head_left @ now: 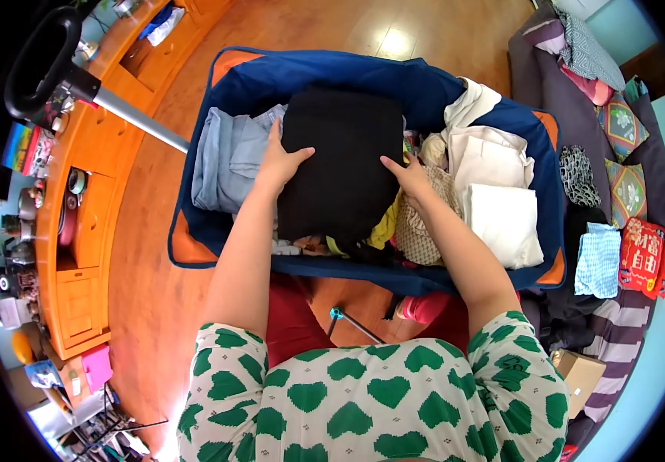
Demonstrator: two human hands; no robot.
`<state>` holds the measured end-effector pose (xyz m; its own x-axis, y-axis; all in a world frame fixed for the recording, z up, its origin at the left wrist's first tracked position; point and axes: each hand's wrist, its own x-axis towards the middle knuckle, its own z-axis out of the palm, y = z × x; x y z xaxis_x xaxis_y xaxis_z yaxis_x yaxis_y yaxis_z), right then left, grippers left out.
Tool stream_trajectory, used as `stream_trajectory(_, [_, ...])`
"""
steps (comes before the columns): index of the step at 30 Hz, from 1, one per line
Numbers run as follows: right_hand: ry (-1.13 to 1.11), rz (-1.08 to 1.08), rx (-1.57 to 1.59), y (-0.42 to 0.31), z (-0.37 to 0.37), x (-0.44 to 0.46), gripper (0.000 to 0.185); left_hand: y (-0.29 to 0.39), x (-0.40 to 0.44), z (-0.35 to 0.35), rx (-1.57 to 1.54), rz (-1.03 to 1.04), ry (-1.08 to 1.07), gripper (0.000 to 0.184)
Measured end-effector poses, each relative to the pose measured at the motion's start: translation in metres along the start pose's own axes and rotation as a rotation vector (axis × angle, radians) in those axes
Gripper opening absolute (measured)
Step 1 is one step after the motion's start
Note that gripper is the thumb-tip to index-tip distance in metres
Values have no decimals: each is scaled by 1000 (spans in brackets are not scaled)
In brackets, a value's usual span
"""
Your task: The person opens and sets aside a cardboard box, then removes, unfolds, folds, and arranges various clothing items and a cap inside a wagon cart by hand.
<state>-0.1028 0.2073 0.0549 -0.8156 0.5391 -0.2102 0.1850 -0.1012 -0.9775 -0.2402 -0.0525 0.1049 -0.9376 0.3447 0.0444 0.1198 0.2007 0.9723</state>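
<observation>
A folded black garment (340, 165) lies across the middle of the blue fabric cart (217, 81). My left hand (278, 163) grips its left side, thumb on top and fingers down along the edge. At the opposite side, my right hand (413, 181) holds it in the same way. Light blue denim clothes (228, 158) fill the cart to the left. White folded cloths (502, 219) and a beige patterned cloth (425, 223) lie to the right. Yellow fabric (385, 225) peeks out beside the black garment, which hides what is underneath.
A metal handle with a black grip (147, 119) rises at the cart's left. Beyond it runs an orange wooden cabinet (90, 223). On the right, a grey sofa (540, 65) carries cushions (624, 127), a blue checked cloth (597, 262) and a red package (644, 254).
</observation>
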Motion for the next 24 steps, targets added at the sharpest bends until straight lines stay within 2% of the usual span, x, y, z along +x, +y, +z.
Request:
stream_trajectory(3, [-115,-58,-105,15,-2,3,82,2,3,-2,-69,-79,-53,104])
stream_trajectory(6, [-163,72,189,17,1,8,83,1,7,-5,-73,-130,-112,105])
stream_trajectory(7, [-188,192,242,16,-1,10,80,2,7,-6,-70,-145,-131,105])
stream_trajectory(10, [-321,360,474,11,-8,8,77,4,3,-7,-104,-167,-162,105])
stream_trajectory(14, [-319,371,367,-2,-14,0,78,8,-1,-6,-223,-160,-165,101])
stream_trajectory(17, [-170,354,306,-18,-7,-20,60,9,-1,-2,-269,-186,-153,99])
stream_trajectory(20, [-271,275,425,-4,-13,-8,57,6,0,-2,-243,-184,-141,99])
stream_trajectory(24, [-304,304,476,-4,-22,-4,55,-7,7,-3,-219,-194,-130,100])
